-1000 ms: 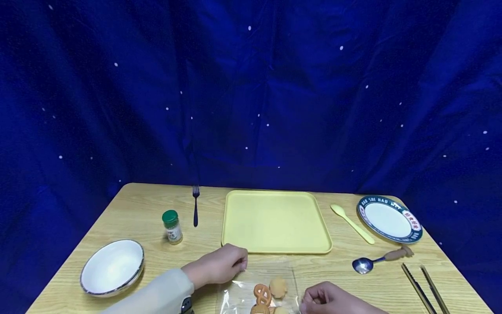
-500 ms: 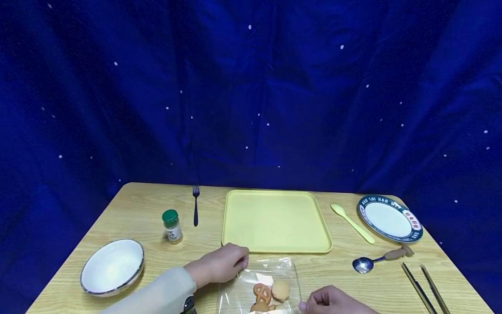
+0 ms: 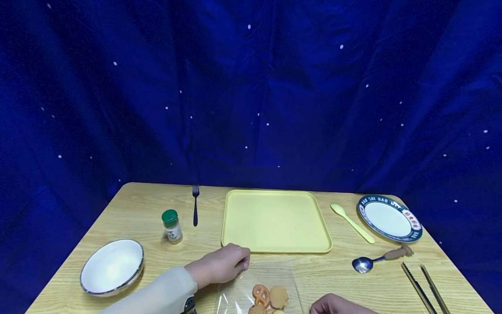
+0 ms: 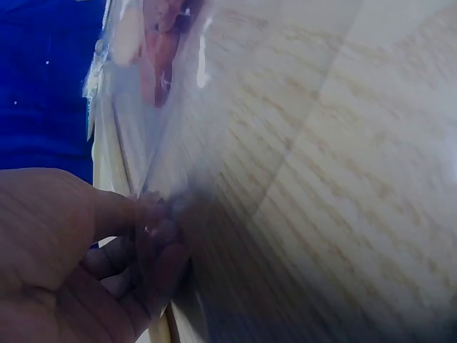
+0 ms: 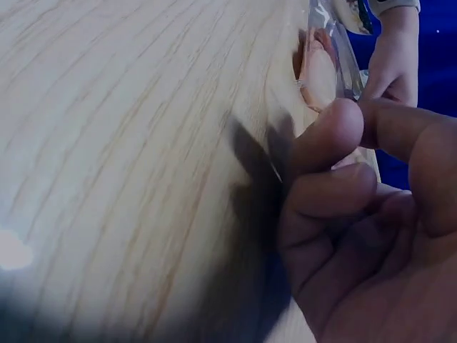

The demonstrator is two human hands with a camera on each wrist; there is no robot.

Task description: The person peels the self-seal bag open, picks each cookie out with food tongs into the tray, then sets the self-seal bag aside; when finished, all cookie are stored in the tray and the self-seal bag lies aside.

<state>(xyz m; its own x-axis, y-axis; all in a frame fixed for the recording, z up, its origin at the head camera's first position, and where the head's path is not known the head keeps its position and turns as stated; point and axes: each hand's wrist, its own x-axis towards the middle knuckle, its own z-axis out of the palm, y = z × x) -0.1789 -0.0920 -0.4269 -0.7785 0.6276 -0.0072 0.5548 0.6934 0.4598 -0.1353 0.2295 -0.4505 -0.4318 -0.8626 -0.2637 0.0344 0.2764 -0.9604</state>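
A clear plastic bag [image 3: 270,274] lies at the table's near edge, just in front of the yellow tray. Inside it are a pretzel-shaped cookie [image 3: 261,295] and several round cookies, including a scalloped one [image 3: 278,297]. My left hand [image 3: 225,265] pinches the bag's far left corner; in the left wrist view, its thumb and fingers meet on the film [image 4: 203,64]. Right of the bag, my right hand [image 3: 333,304] hovers with loosely curled fingers and no plastic between them. In the right wrist view, a cookie [image 5: 320,75] inside the bag shows beyond its fingertips.
The yellow tray [image 3: 276,222] sits behind the bag. Left stand a white bowl [image 3: 113,268], a green-capped shaker [image 3: 172,229] and a dark fork [image 3: 195,207]. Right are a yellow spoon [image 3: 353,224], a patterned plate [image 3: 390,220], a metal spoon [image 3: 362,264] and tongs [image 3: 419,285].
My right hand has let go of the bag's right edge and drawn back to the right, down toward the frame's bottom. The left hand keeps its hold on the corner, almost still.
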